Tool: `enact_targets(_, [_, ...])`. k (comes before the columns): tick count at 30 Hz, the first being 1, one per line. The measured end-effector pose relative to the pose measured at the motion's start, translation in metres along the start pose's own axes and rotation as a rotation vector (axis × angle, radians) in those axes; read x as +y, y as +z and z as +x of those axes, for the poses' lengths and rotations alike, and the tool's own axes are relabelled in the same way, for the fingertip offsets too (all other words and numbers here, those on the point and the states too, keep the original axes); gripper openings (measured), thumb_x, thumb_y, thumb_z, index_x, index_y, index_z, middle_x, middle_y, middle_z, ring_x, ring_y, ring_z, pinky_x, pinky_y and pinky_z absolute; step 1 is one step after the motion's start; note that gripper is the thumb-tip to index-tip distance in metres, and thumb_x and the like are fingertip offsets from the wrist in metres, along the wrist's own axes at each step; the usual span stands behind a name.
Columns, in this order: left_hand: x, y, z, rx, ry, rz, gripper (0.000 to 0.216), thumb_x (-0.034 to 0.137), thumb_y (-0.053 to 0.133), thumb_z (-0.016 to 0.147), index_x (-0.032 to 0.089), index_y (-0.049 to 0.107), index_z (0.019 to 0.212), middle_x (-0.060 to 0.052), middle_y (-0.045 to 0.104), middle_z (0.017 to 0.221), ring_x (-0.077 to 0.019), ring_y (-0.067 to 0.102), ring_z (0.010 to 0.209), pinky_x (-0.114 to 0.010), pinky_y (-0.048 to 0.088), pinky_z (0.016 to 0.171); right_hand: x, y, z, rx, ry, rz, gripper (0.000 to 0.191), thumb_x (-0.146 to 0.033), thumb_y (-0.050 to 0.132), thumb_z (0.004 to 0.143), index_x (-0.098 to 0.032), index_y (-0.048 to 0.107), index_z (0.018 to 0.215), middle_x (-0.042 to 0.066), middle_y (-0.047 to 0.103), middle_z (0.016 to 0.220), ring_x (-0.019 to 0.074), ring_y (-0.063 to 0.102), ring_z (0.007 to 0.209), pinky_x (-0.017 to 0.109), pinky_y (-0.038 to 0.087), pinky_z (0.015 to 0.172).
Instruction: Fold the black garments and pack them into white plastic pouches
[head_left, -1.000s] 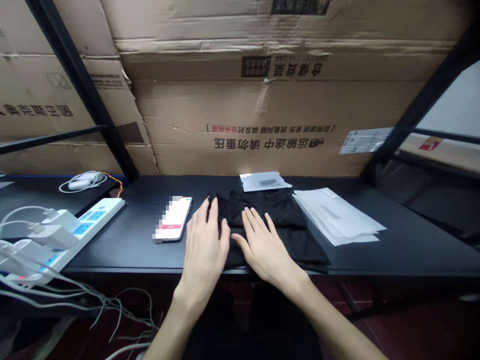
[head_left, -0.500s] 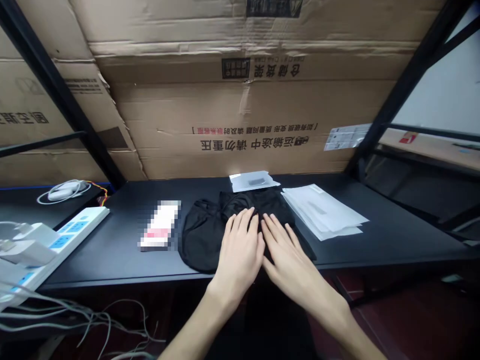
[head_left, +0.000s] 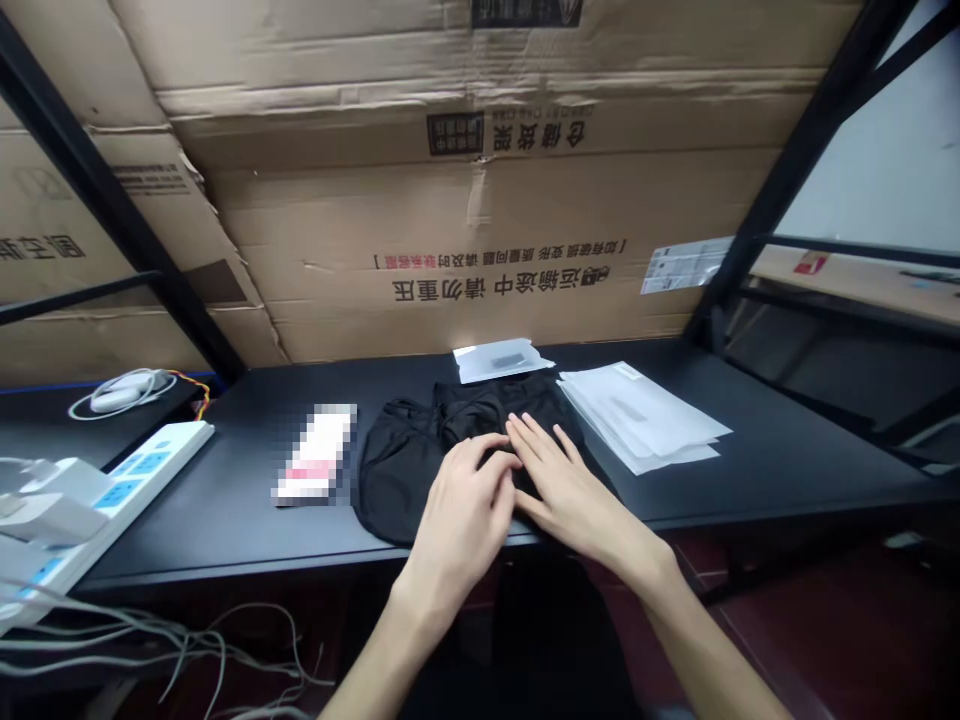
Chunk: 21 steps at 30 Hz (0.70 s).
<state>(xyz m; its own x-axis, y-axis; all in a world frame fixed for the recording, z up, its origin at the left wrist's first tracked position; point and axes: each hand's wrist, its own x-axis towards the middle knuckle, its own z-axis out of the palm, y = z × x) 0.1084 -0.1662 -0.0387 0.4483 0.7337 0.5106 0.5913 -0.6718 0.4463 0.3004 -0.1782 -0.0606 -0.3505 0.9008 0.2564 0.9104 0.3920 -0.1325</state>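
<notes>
A folded black garment [head_left: 405, 465] lies on the black tabletop [head_left: 225, 490] in front of me. My left hand [head_left: 459, 520] rests on its middle, fingers curled and bent down onto the cloth. Beside it, touching, my right hand [head_left: 566, 485] lies flat on the garment's right part with fingers stretched forward. Neither hand lifts the cloth.
A phone [head_left: 315, 467] lies left of the garment. A stack of clear plastic bags [head_left: 641, 415] sits to the right, one small bag [head_left: 499, 358] behind. A white power strip [head_left: 112, 490] with plugs and cables is far left. Cardboard boxes [head_left: 480, 200] form the back wall.
Both hands slid from the garment's left part to its middle and right part. My left fingers went from flat to curled. The garment's rounded left part is now uncovered.
</notes>
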Motion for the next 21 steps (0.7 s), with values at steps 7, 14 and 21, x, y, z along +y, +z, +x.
enact_targets(7, [-0.032,-0.016,0.001,0.098,-0.486,0.118,0.044,0.041,0.053,0.106,0.019,0.058,0.144,-0.017,0.067,0.141,-0.0379,0.057,0.138,-0.063,0.035,0.121,-0.009,0.011,0.005,0.049,0.092,-0.039,0.085,-0.069,0.028,0.108,-0.010,0.032,0.169,0.016,0.031,0.174,0.0335,0.022,0.165,0.065,0.022,0.132])
enact_targets(14, [-0.028,0.001,0.014,0.163,-0.456,-0.182,0.053,0.043,0.054,0.106,0.023,0.045,0.155,-0.017,0.062,0.145,-0.0317,0.062,0.136,-0.055,0.044,0.119,-0.017,0.010,0.006,0.038,0.139,-0.056,0.084,-0.068,0.028,0.108,-0.009,0.037,0.167,0.018,0.036,0.173,0.0353,0.025,0.164,0.067,0.022,0.131])
enact_targets(21, [-0.005,0.030,0.042,0.323,-0.459,-0.386,0.067,0.031,0.070,0.095,0.026,0.042,0.155,-0.018,0.043,0.157,-0.0290,0.067,0.127,-0.046,0.058,0.109,-0.016,0.012,0.002,0.072,0.159,-0.047,0.070,-0.055,0.032,0.112,-0.012,0.037,0.168,0.020,0.035,0.173,0.0365,0.026,0.164,0.070,0.023,0.128])
